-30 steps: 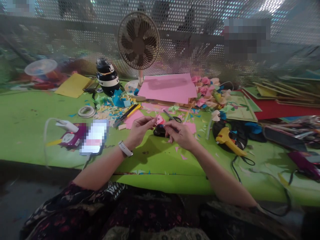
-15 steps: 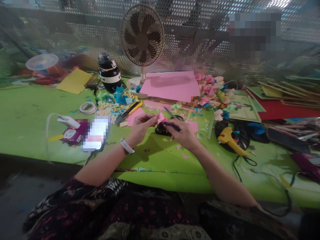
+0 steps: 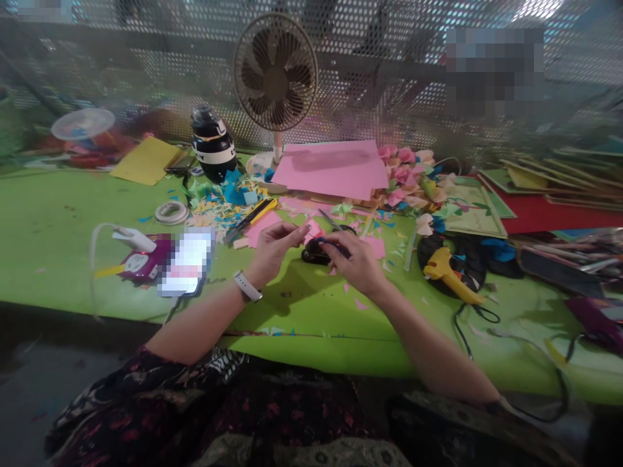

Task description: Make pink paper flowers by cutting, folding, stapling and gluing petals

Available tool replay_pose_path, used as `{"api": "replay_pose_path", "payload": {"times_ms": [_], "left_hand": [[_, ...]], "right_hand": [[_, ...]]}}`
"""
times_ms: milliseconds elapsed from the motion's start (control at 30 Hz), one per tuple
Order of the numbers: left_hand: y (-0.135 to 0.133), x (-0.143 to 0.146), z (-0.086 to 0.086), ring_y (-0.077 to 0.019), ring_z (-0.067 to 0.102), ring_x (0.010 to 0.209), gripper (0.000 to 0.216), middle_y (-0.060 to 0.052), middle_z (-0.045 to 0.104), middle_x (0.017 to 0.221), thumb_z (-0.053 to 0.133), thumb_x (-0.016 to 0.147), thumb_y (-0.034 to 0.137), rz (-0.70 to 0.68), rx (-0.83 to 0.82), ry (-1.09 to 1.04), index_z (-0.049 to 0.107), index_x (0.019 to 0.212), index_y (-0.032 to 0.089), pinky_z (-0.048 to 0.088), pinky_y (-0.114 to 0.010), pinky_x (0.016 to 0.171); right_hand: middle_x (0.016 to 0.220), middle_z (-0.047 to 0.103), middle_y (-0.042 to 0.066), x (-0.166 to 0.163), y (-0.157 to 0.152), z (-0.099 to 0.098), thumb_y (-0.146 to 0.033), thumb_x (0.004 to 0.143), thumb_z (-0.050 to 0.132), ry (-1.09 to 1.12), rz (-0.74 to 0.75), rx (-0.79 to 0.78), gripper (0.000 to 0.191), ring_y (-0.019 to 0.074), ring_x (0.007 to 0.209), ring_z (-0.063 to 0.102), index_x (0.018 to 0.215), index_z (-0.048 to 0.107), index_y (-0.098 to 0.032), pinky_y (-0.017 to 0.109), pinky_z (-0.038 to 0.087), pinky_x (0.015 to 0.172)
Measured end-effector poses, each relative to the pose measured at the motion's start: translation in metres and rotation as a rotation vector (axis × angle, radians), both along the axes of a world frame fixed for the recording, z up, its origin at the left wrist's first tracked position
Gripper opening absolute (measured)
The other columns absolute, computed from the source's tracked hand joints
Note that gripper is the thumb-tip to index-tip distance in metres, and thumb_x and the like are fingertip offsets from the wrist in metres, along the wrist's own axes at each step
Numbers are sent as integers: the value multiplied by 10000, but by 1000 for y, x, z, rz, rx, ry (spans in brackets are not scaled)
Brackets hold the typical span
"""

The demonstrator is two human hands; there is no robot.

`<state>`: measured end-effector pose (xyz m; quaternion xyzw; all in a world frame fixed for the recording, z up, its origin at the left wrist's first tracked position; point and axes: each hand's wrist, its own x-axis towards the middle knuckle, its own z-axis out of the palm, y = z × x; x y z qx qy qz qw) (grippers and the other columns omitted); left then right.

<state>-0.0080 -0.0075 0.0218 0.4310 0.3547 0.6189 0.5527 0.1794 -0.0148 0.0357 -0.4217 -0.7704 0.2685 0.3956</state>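
Observation:
My left hand (image 3: 276, 250), with a white band on its wrist, is closed, thumb and forefinger pinching what looks like a small pink paper piece (image 3: 315, 228). Facing it, my right hand (image 3: 356, 263) grips a slim dark-blue pen-like tool (image 3: 338, 248); its tip points toward the paper, and its exact kind is unclear. Below the fingertips a black object (image 3: 312, 254) lies on the green table, partly hidden. Just behind my right hand are scissors (image 3: 329, 219), blades toward the back left.
A fan (image 3: 276, 81), a dark bottle (image 3: 214, 149) and pink sheets (image 3: 335, 168) stand or lie behind. Paper flowers (image 3: 406, 172) and a yellow glue gun (image 3: 445, 269) are rightward. Left are a cutter (image 3: 253, 217), a tape roll (image 3: 171, 211) and a lit phone (image 3: 187, 263).
The pink paper at my left fingertips shows larger and brighter. My right fingers have shifted slightly, and more of the blue tool shows. Both arms stay nearly in place.

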Motion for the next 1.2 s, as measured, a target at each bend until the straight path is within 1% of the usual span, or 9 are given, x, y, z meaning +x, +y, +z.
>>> {"api": "replay_pose_path", "payload": {"times_ms": [100,333,467,633,733,833,967,1100,1200], "left_hand": [[0,0,0,-75,544,591,276,11,664,656,883,639,416,-14,-11,-13,743,713,191,456,-227,607],[2,-1,-4,-89,617,638,290,-9,717,727,893,616,408,-24,-67,-30,757,754,191,482,-219,616],[2,0,-4,-85,615,623,317,-4,714,715,898,600,422,-23,-94,-37,754,760,190,472,-211,601],[1,0,-2,-62,540,555,293,20,649,613,884,632,415,-11,-49,-14,718,680,178,434,-206,571],[2,0,-2,-55,506,543,280,25,625,592,868,669,393,-8,-7,-2,697,640,172,420,-205,568],[2,0,-2,-61,533,568,287,14,648,625,881,645,404,-15,-33,-4,712,663,172,431,-208,583],[1,1,0,-78,578,590,349,2,676,648,910,568,442,-23,-115,-31,740,714,175,440,-212,578],[1,1,1,-60,528,541,327,15,642,593,903,594,419,-18,-78,-34,702,636,165,422,-207,557],[1,1,0,-55,519,533,320,21,631,578,904,596,410,-20,-62,-33,700,625,165,423,-201,554]], "right_hand": [[1006,701,86,2,1,0,-396,956,555,-12,1,0,218,233,918,687,996,688,-228,355,571,689],[935,691,75,3,1,9,-416,954,551,-17,50,-41,240,214,855,686,942,686,-218,316,561,637],[908,699,75,2,0,9,-404,954,552,-36,78,-56,237,213,827,685,940,678,-204,324,566,653],[954,724,72,3,1,2,-417,899,649,-49,30,12,274,223,822,691,1080,662,-211,373,582,724],[965,735,68,3,3,-1,-370,938,602,-90,15,133,190,221,870,694,1027,691,-227,382,569,802],[970,743,65,4,5,0,-340,972,549,-117,31,205,191,212,891,693,994,706,-234,369,560,823],[951,742,64,4,5,1,-329,981,531,-132,47,199,199,202,867,691,990,698,-221,349,555,795],[956,735,67,3,3,-1,-342,955,584,-132,34,180,172,209,868,691,1030,671,-214,339,547,786],[941,730,67,2,2,-2,-329,959,577,-149,25,206,150,209,866,688,994,667,-215,332,539,785]]}}
